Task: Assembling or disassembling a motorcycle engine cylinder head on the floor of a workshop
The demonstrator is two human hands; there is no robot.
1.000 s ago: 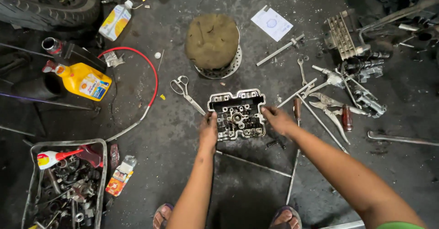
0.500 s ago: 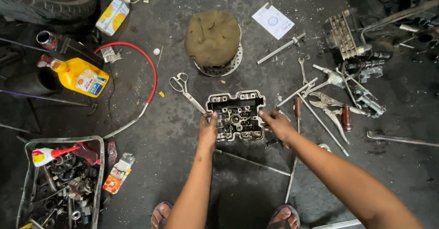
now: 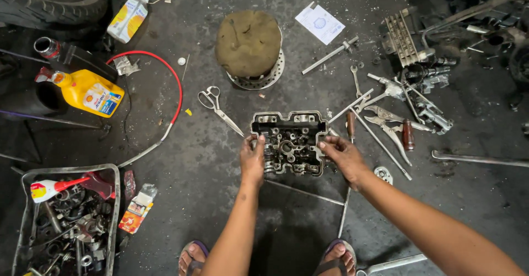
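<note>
A grey metal engine cylinder head (image 3: pixel 289 142) lies on the dark floor in front of my feet. My left hand (image 3: pixel 252 159) grips its left edge, fingers curled over the rim. On the opposite side, my right hand (image 3: pixel 343 154) holds the right edge. Scissors (image 3: pixel 217 106) lie just left of the part. Pliers (image 3: pixel 392 122), a brown-handled screwdriver (image 3: pixel 351 125) and long rods lie right of it.
A cloth-covered round drum (image 3: pixel 249 44) stands behind the head. A yellow oil jug (image 3: pixel 88 91), a red hose (image 3: pixel 175 83) and a tyre (image 3: pixel 52 0) are at left. A wire basket (image 3: pixel 23 199) of parts sits bottom left. Engine parts (image 3: pixel 410 41) lie at right.
The view has shifted slightly upward, so the floor items sit a little lower in frame. Both hands stay on the cylinder head's edges; the head itself has barely moved.
</note>
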